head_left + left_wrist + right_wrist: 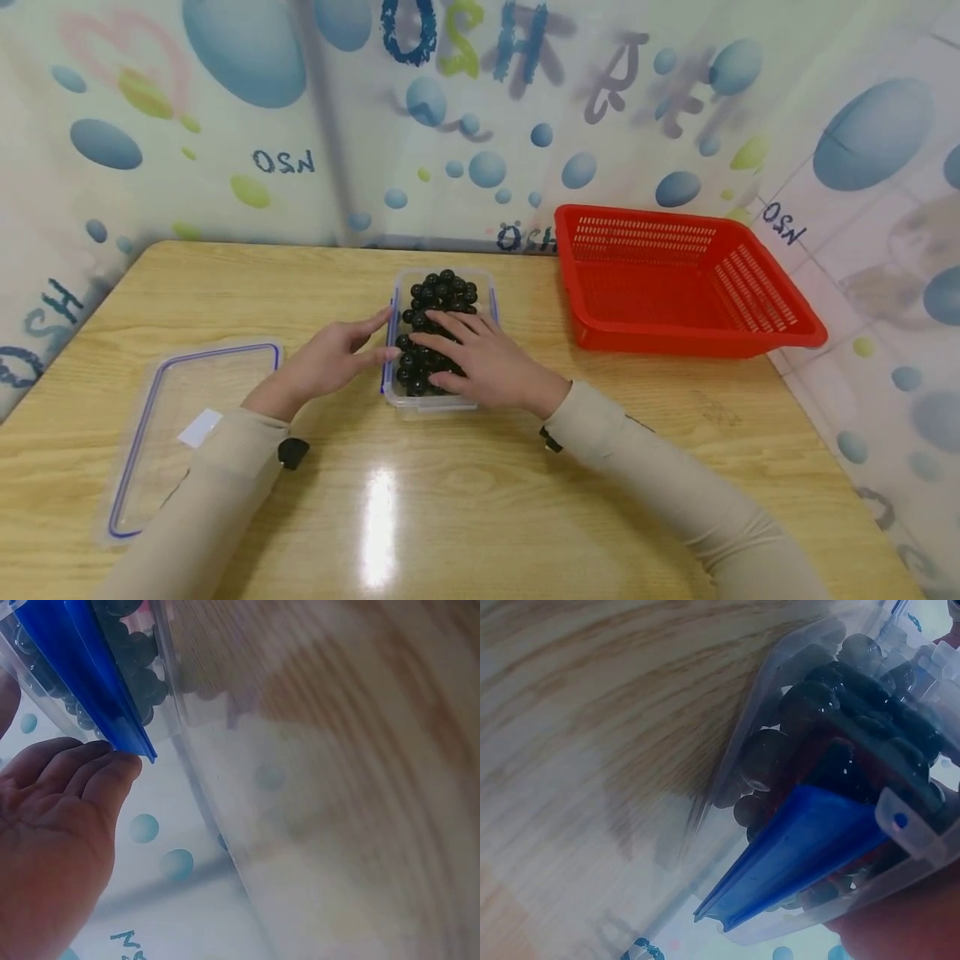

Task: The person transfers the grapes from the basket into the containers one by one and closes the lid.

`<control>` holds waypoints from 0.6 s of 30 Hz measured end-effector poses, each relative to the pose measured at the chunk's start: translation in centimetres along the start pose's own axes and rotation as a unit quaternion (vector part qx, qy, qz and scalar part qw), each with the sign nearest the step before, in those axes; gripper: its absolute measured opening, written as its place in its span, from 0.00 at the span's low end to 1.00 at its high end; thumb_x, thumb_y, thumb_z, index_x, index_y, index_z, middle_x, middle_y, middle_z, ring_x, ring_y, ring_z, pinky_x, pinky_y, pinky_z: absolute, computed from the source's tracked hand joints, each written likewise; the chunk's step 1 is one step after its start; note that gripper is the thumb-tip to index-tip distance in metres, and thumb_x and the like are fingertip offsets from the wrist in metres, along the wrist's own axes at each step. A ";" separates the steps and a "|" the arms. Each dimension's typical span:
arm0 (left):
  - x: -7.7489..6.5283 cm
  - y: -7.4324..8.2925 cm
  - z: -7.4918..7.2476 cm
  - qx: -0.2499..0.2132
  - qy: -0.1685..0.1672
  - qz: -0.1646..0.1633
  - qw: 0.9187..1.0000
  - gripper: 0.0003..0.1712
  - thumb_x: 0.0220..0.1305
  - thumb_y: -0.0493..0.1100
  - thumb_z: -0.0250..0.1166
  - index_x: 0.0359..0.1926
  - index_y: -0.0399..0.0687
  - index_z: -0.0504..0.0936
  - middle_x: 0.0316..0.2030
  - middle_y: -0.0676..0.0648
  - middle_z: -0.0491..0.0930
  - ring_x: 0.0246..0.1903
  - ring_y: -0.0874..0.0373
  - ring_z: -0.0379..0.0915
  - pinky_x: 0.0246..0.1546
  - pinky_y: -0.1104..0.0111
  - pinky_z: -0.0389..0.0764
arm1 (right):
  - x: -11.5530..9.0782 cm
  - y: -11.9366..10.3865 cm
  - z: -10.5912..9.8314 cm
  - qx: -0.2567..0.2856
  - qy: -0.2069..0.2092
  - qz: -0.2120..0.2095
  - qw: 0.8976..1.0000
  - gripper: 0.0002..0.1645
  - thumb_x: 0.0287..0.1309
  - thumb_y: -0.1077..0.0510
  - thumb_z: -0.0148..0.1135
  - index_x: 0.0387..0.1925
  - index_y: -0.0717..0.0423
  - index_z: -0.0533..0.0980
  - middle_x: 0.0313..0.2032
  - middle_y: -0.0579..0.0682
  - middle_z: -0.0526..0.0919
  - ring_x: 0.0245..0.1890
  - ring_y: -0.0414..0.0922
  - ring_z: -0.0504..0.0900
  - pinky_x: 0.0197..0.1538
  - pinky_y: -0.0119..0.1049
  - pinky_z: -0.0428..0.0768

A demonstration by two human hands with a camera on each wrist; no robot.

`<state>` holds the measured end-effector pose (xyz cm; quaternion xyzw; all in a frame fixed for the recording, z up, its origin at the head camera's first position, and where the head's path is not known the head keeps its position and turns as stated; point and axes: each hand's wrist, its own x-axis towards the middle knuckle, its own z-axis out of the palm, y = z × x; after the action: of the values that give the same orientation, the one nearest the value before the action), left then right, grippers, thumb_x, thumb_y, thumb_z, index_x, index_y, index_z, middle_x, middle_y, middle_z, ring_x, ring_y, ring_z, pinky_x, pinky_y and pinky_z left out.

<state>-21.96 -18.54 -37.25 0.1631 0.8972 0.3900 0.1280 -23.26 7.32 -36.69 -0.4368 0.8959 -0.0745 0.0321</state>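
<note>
A clear plastic container (431, 402) with blue side latches stands near the middle of the wooden table, filled with a bunch of black grapes (442, 287). My left hand (326, 365) rests its fingertips and thumb against the container's left side; in the left wrist view its extended fingers reach a blue latch (86, 671) that hangs unfastened. My right hand (498, 367) lies spread over the grapes, reaching across the right wall. Its palm side is hidden in the head view. The right wrist view shows another blue latch (802, 847) below the container's rim.
The clear lid (225, 379) with a blue seal and a white label lies on the table (465, 492) at the left, partly behind my left sleeve. A red plastic basket (675, 333) stands at the back right. A patterned curtain (480, 125) hangs along the table's far edge.
</note>
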 end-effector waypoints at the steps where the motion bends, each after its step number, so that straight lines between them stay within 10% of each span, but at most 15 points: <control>1: 0.0 0.0 0.0 0.005 0.000 0.000 1.000 0.45 0.69 0.63 0.57 0.77 0.49 0.52 0.72 0.35 0.52 0.67 0.34 0.54 0.65 0.45 0.60 | 0.0 0.0 0.0 0.005 0.000 0.001 1.000 0.35 0.72 0.39 0.50 0.75 0.38 0.57 0.76 0.50 0.48 0.73 0.52 0.49 0.73 0.57 0.42; 9: -1.3 0.8 -1.2 0.091 0.038 -0.011 0.995 0.41 0.72 0.62 0.55 0.74 0.40 0.60 0.68 0.32 0.62 0.61 0.32 0.65 0.60 0.42 0.68 | -0.1 0.4 -0.5 0.054 0.018 0.014 0.998 0.37 0.67 0.37 0.56 0.74 0.38 0.61 0.76 0.51 0.47 0.74 0.54 0.41 0.73 0.57 0.42; 14: -5.7 -0.1 -4.8 0.148 0.114 -0.065 0.980 0.27 0.73 0.54 0.57 0.54 0.32 0.78 0.47 0.32 0.81 0.41 0.38 0.78 0.39 0.47 0.80 | 0.3 -2.3 -2.9 0.078 0.110 0.027 0.991 0.32 0.69 0.46 0.58 0.70 0.49 0.66 0.70 0.53 0.62 0.71 0.49 0.55 0.70 0.46 0.59; 18: -10.3 -2.6 -7.8 0.193 0.155 -0.146 0.958 0.28 0.73 0.52 0.57 0.47 0.24 0.74 0.36 0.30 0.78 0.31 0.41 0.75 0.27 0.52 0.77 | 1.7 -6.6 -4.1 0.170 0.143 0.045 0.974 0.21 0.70 0.58 0.55 0.61 0.57 0.74 0.52 0.49 0.77 0.50 0.41 0.75 0.50 0.28 0.76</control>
<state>-15.80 -29.46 -32.97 -0.0104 0.9783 0.2067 0.0086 -19.69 2.44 -31.60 -0.3686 0.8843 -0.2861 -0.0194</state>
